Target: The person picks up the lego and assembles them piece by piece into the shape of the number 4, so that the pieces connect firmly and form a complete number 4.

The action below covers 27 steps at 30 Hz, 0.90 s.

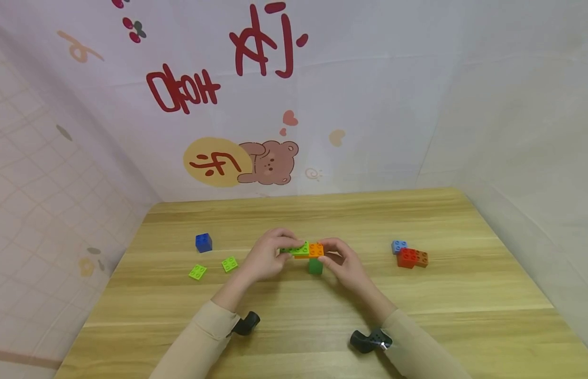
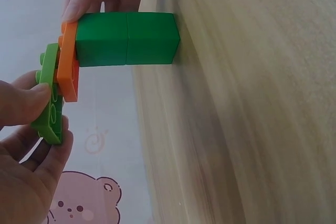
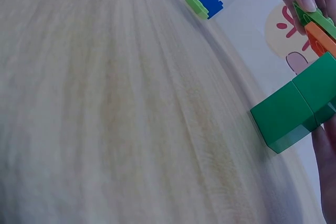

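Note:
Two dark green blocks (image 2: pixel 126 39) stand stacked on the table, with an orange plate (image 1: pixel 316 249) on top. A light green plate (image 1: pixel 299 249) overlaps the orange one and sticks out to the left. My left hand (image 1: pixel 267 256) pinches the outer end of the light green plate between thumb and fingers; that grip also shows in the left wrist view (image 2: pixel 31 145). My right hand (image 1: pixel 343 263) holds the right end of the orange plate, thumb in front and fingers behind. Only part of that hand shows beyond the stack in the left wrist view.
On the left lie a blue block (image 1: pixel 203 242) and two small lime plates (image 1: pixel 197 272), (image 1: pixel 229 264). To the right are a light blue block (image 1: pixel 399 246), a red block (image 1: pixel 407 258) and a brown block (image 1: pixel 422 258), close together. A printed cloth (image 1: pixel 369 131) hangs behind the table.

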Tool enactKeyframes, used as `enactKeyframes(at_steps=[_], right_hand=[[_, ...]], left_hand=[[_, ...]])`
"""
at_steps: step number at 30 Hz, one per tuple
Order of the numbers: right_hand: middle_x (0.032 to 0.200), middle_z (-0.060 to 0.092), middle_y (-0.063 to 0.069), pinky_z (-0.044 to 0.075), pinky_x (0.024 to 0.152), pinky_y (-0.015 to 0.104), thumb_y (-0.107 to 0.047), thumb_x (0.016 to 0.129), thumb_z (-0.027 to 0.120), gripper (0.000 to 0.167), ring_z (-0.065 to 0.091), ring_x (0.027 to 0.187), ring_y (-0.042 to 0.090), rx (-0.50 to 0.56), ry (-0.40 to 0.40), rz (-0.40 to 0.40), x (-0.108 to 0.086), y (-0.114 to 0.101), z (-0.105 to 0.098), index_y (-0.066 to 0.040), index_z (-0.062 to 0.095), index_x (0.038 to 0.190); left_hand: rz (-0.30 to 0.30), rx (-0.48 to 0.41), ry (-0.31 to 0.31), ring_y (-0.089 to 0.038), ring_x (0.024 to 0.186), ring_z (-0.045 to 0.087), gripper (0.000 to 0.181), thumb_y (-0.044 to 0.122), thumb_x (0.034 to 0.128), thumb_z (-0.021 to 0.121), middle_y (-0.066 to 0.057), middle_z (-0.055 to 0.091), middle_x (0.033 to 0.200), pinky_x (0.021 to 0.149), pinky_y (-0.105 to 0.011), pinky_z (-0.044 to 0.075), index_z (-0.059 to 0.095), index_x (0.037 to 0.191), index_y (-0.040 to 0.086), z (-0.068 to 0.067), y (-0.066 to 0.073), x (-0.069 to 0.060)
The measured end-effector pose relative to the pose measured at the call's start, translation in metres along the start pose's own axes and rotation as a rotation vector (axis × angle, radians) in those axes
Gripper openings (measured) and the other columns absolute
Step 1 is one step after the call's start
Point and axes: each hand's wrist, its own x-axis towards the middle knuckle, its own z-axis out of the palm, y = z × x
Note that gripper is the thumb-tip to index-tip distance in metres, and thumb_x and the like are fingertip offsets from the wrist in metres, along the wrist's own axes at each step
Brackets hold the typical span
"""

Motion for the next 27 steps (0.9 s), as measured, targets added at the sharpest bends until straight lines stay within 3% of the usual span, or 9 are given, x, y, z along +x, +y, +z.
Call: enactKeyframes(at_steps=[7, 14, 19, 27], right_hand=[[0.121, 0.059, 0.022, 0.052, 0.095, 0.033, 0.005, 0.093, 0.063, 0.029, 0.059, 0.108, 0.013, -0.002, 0.005, -0.004, -0.001, -0.001, 0.001, 0.009, 0.058, 0.121], [0.121, 0.059, 0.022, 0.053, 0.094, 0.034, 0.008, 0.092, 0.063, 0.029, 0.06, 0.107, 0.017, 0.003, 0.014, -0.017, 0.0, 0.009, 0.001, 0.01, 0.058, 0.121], [0.121, 0.059, 0.02, 0.053, 0.093, 0.031, 0.009, 0.092, 0.063, 0.031, 0.06, 0.108, 0.015, -0.002, 0.027, -0.026, 0.002, 0.031, 0.0, 0.007, 0.058, 0.123], [0.121, 0.06, 0.018, 0.053, 0.094, 0.031, 0.001, 0.093, 0.066, 0.03, 0.06, 0.109, 0.019, 0.02, 0.021, -0.047, 0.001, 0.035, -0.001, 0.002, 0.06, 0.123]], left_hand=[[-0.027, -0.019, -0.014, -0.021, 0.106, 0.058, 0.04, -0.01, 0.0813, 0.074, 0.002, 0.064, 0.109, 0.094, -0.043, 0.049, 0.077, 0.113, 0.013, -0.001, 0.001, 0.001], [-0.099, -0.037, -0.038, -0.019, 0.108, 0.055, 0.039, -0.008, 0.0834, 0.073, 0.004, 0.063, 0.111, 0.098, -0.043, 0.047, 0.077, 0.113, 0.017, 0.0, 0.0, 0.002], [-0.084, -0.032, -0.029, -0.021, 0.108, 0.056, 0.039, -0.009, 0.0822, 0.073, 0.002, 0.063, 0.111, 0.098, -0.043, 0.047, 0.077, 0.112, 0.015, 0.001, 0.0, 0.003], [-0.079, -0.049, -0.014, -0.021, 0.107, 0.057, 0.039, -0.011, 0.0809, 0.074, 0.002, 0.064, 0.11, 0.096, -0.042, 0.048, 0.077, 0.111, 0.013, 0.002, -0.002, 0.002]])
